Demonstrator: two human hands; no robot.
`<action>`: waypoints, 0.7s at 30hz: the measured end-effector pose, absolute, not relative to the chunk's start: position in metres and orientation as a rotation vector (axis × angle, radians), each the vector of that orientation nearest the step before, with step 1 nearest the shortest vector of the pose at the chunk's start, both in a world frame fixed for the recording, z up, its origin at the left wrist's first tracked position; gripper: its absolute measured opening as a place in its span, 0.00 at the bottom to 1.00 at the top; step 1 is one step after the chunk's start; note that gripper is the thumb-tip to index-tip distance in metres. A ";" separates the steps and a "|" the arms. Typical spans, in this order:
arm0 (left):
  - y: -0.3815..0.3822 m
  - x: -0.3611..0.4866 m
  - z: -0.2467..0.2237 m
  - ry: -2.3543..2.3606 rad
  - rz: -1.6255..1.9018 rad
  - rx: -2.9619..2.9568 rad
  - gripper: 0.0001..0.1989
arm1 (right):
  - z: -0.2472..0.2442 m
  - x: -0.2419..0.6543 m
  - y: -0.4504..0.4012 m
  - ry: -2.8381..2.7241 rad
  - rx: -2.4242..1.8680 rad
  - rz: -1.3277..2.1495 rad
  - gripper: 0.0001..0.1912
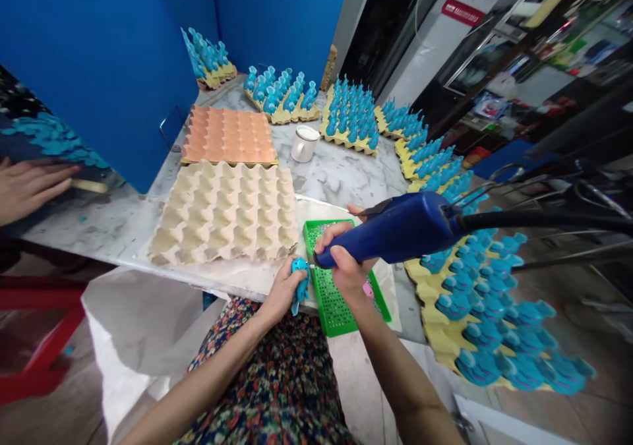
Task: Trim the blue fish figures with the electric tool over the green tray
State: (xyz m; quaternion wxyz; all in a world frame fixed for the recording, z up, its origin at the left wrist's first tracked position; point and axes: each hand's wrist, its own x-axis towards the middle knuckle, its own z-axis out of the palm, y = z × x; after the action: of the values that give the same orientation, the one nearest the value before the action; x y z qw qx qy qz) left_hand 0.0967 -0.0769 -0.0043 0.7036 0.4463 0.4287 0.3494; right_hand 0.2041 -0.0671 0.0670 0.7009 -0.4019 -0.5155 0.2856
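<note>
My left hand (283,291) is closed around a small blue toy figure (300,280) at the table's front edge, just left of the green tray. My right hand (349,267) grips a thick dark blue electric screwdriver (395,231), with a black cord running off to the right. Its narrow end points left toward the toy; the bit cannot be made out, nor whether it touches. Under my right hand lies the green perforated tray (330,331), holding many small metal pieces that look like screws and a pink piece (368,290).
A beige egg tray (227,214) and an orange one (230,135) lie at the left. A white mug (305,143) stands behind. Yellow trays of blue figures (351,112) curve round the back and right. Beyond a blue partition (123,69), another person's hand (34,188) rests.
</note>
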 end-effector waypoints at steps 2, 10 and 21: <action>-0.077 0.096 -0.004 0.955 0.775 0.993 0.08 | 0.066 0.203 -0.068 -1.138 -0.907 0.630 0.05; -0.074 0.097 -0.008 0.986 0.827 1.050 0.04 | 0.058 0.199 -0.065 -1.112 -0.973 0.684 0.05; -0.053 0.086 -0.008 0.811 0.543 0.978 0.06 | 0.067 0.211 -0.058 -1.193 -0.913 0.973 0.06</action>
State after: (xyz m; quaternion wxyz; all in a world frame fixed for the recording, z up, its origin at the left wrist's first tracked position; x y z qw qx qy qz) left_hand 0.0862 -0.0529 -0.0078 0.7706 0.4511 0.3740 0.2505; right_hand 0.2111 -0.0583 0.0666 0.6255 -0.3981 -0.5202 0.4239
